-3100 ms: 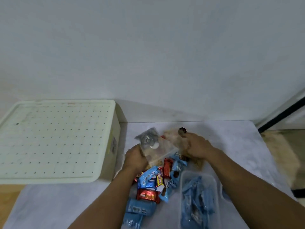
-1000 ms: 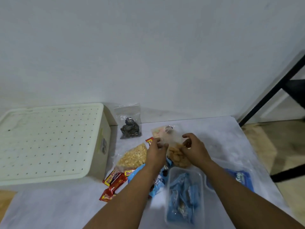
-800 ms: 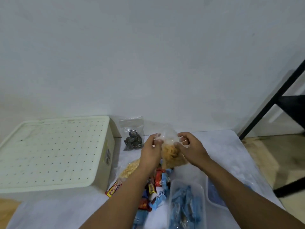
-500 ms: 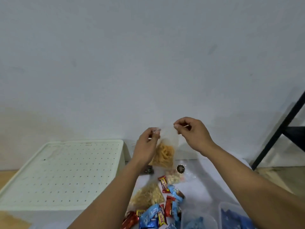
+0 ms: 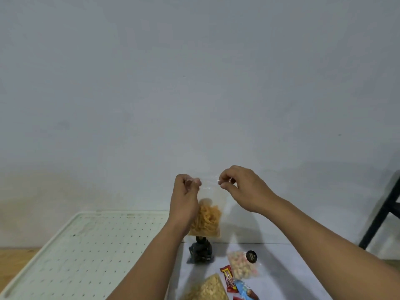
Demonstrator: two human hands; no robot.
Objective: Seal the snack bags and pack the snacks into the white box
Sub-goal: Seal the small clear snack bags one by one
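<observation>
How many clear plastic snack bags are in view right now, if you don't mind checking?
4. One with orange crisps held up by both hands; one with dark contents on the table beneath it; one with pale puffs to its right; one with yellow snacks at the bottom edge. More may lie out of frame.

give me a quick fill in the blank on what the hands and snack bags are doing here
1. Both hands pinch the top edge of the clear bag of ____ crisps.
2. The left hand and right hand hold it ____ the table.
3. The white box has its lid ____.
4. The dark snack bag stands ____ the held bag.

Missing: orange; above; on; below
</observation>
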